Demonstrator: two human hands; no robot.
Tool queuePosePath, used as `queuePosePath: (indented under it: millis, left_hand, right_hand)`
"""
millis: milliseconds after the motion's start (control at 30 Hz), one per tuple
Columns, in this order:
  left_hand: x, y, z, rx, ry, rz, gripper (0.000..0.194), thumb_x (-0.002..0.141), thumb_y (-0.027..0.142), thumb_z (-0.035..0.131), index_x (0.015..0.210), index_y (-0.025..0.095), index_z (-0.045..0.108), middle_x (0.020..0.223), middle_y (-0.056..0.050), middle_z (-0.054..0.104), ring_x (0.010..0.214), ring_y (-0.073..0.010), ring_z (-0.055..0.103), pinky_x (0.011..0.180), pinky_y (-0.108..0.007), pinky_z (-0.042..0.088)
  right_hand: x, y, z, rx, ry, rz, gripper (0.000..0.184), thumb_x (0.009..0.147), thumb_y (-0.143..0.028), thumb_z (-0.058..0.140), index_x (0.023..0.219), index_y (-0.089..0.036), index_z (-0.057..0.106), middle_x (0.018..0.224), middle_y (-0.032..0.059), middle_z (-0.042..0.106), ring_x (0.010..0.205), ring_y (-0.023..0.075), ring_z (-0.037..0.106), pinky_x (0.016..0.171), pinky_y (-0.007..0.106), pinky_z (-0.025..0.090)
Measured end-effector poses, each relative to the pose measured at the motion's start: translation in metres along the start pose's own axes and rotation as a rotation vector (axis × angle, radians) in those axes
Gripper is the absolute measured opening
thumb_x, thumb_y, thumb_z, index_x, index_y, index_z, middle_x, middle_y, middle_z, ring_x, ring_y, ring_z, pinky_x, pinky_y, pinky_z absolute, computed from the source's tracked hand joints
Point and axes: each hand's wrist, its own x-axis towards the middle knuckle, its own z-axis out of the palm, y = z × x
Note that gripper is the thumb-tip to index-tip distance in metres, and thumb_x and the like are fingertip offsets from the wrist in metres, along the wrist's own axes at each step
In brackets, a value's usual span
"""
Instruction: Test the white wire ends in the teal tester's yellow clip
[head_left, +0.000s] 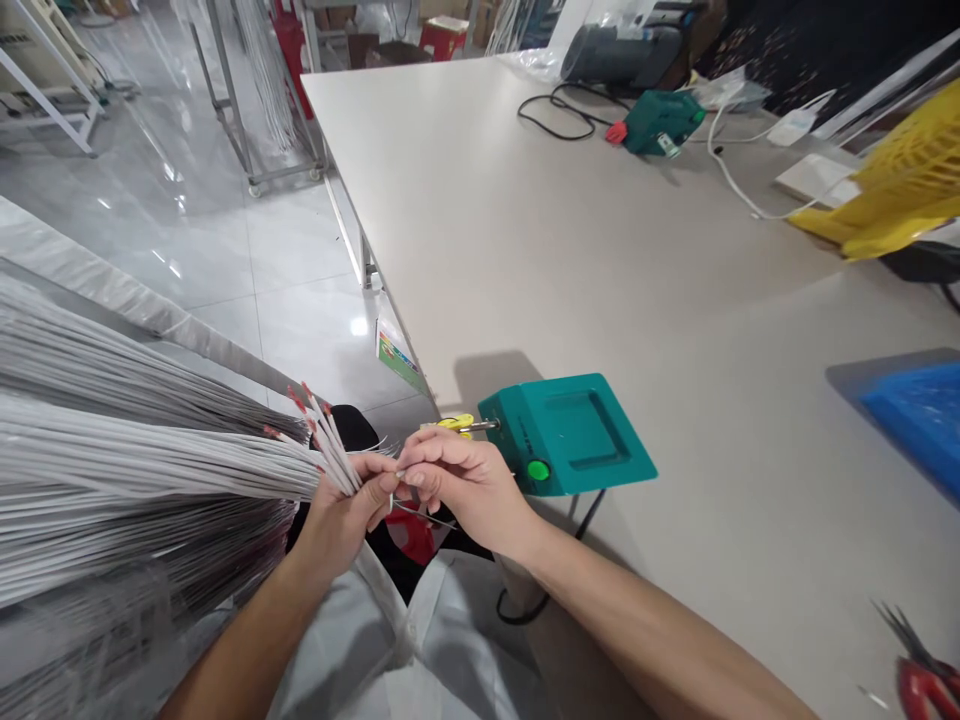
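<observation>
The left hand (341, 520) is closed around a small bunch of slim white cables with red-tipped ends (330, 440), just off the left edge of the smooth pale beige tabletop (675, 330), above the person's lap. The right hand (461, 480) meets it, thumb and fingers pinched together on a small pale cable end (400, 474); the fingers hide most of that contact. Beside the left hand, a thick mass of long white cables (150, 450) fans out to the left.

The likeliest trouble is a slip: the pinched end is small, so a loose fingertip could lose it. Should the left hand slacken while the fingers work, the red-tipped ends could spread or drop among the other cables, where they would be hard to sort out. Tugging one cable might also drag its neighbours, since they lie so close together.

A green box-shaped device with a round bright-green button (592, 430) sits at the tabletop's left edge, right by the right hand. A careless wrist could nudge it or press the button. Its surroundings add risk: a looped black cord (525, 610) hangs near the lap and could snag a forearm, and a yellow-handled tool (456, 424) lies close to the knuckles, easily knocked off that edge.
</observation>
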Motion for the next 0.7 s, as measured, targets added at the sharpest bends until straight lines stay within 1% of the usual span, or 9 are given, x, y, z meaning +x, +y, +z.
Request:
queuePosePath:
  millis: [67, 133, 200, 233, 333, 400, 433, 567, 700]
  left_hand:
    - [0.001, -0.004, 0.002, -0.093, 0.007, 0.014, 0.020, 0.068, 0.035, 0.070, 0.071, 0.015, 0.064, 0.055, 0.002, 0.057, 0.037, -0.0015, 0.031, 0.037, -0.017, 0.018]
    - [0.001, -0.006, 0.005, -0.157, 0.028, 0.013, 0.022, 0.064, 0.034, 0.072, 0.071, 0.015, 0.064, 0.054, 0.003, 0.057, 0.037, -0.0011, 0.032, 0.037, -0.016, 0.019]
    - [0.001, -0.007, 0.008, -0.187, 0.054, 0.002, 0.023, 0.062, 0.034, 0.074, 0.070, 0.015, 0.064, 0.054, 0.003, 0.056, 0.037, -0.0010, 0.034, 0.037, -0.016, 0.019]
    - [0.001, -0.008, 0.009, -0.194, 0.060, -0.002, 0.023, 0.062, 0.034, 0.074, 0.069, 0.015, 0.063, 0.054, 0.003, 0.056, 0.037, -0.0010, 0.034, 0.037, -0.016, 0.020]
    - [0.000, -0.010, 0.010, -0.207, 0.065, -0.005, 0.023, 0.063, 0.034, 0.074, 0.068, 0.015, 0.062, 0.056, 0.003, 0.056, 0.036, -0.0007, 0.034, 0.037, -0.017, 0.019]
    - [-0.001, -0.011, 0.010, -0.193, 0.055, 0.004, 0.021, 0.065, 0.033, 0.072, 0.068, 0.015, 0.062, 0.057, 0.003, 0.055, 0.036, -0.0003, 0.032, 0.037, -0.017, 0.018]
    - [-0.002, -0.011, 0.010, -0.167, 0.052, 0.013, 0.021, 0.067, 0.034, 0.070, 0.069, 0.015, 0.062, 0.058, 0.003, 0.056, 0.036, -0.0003, 0.031, 0.037, -0.017, 0.017]
    - [-0.005, -0.004, 0.008, 0.066, 0.054, 0.033, 0.023, 0.073, 0.036, 0.063, 0.070, 0.014, 0.062, 0.056, 0.002, 0.055, 0.037, -0.0019, 0.031, 0.037, -0.018, 0.018]
    - [-0.007, 0.002, 0.010, 0.202, 0.089, 0.000, 0.030, 0.069, 0.042, 0.065, 0.066, 0.013, 0.060, 0.050, 0.003, 0.052, 0.035, -0.0031, 0.029, 0.035, -0.019, 0.018]
  right_hand:
    - [0.000, 0.006, 0.003, 0.089, 0.028, 0.063, 0.011, 0.075, -0.029, 0.064, 0.076, -0.018, 0.068, 0.082, 0.0003, 0.053, 0.051, 0.0044, 0.052, 0.041, 0.017, 0.044]
    - [-0.001, 0.009, 0.005, 0.131, 0.052, 0.097, 0.013, 0.073, -0.031, 0.066, 0.075, -0.019, 0.069, 0.082, -0.0002, 0.053, 0.047, 0.0029, 0.049, 0.040, 0.017, 0.043]
    - [-0.001, 0.009, 0.007, 0.121, 0.075, 0.089, 0.013, 0.073, -0.031, 0.066, 0.076, -0.019, 0.069, 0.082, -0.0001, 0.053, 0.045, 0.0027, 0.047, 0.039, 0.018, 0.042]
    - [-0.002, 0.009, 0.007, 0.081, 0.095, 0.057, 0.012, 0.075, -0.030, 0.065, 0.077, -0.019, 0.070, 0.080, 0.0001, 0.054, 0.047, 0.0038, 0.048, 0.040, 0.019, 0.043]
    - [-0.004, 0.006, 0.008, -0.170, 0.167, -0.146, 0.010, 0.079, -0.023, 0.060, 0.074, -0.020, 0.069, 0.069, 0.0006, 0.059, 0.062, 0.0104, 0.054, 0.054, 0.023, 0.048]
    - [-0.005, 0.004, 0.007, -0.357, 0.177, -0.289, 0.015, 0.081, -0.018, 0.056, 0.071, -0.020, 0.067, 0.062, 0.0008, 0.060, 0.072, 0.0132, 0.057, 0.065, 0.026, 0.049]
    - [-0.005, 0.003, 0.006, -0.436, 0.165, -0.339, 0.016, 0.082, -0.016, 0.055, 0.072, -0.020, 0.067, 0.063, 0.0013, 0.061, 0.074, 0.0136, 0.057, 0.067, 0.026, 0.048]
    - [-0.006, 0.000, 0.000, -0.715, 0.065, -0.428, 0.018, 0.085, -0.015, 0.048, 0.080, -0.019, 0.064, 0.077, 0.0054, 0.062, 0.076, 0.0145, 0.058, 0.067, 0.027, 0.049]
    - [-0.004, -0.002, -0.006, -1.006, -0.029, -0.543, 0.022, 0.085, -0.015, 0.042, 0.072, -0.017, 0.060, 0.072, 0.0063, 0.059, 0.065, 0.0140, 0.054, 0.058, 0.025, 0.045]
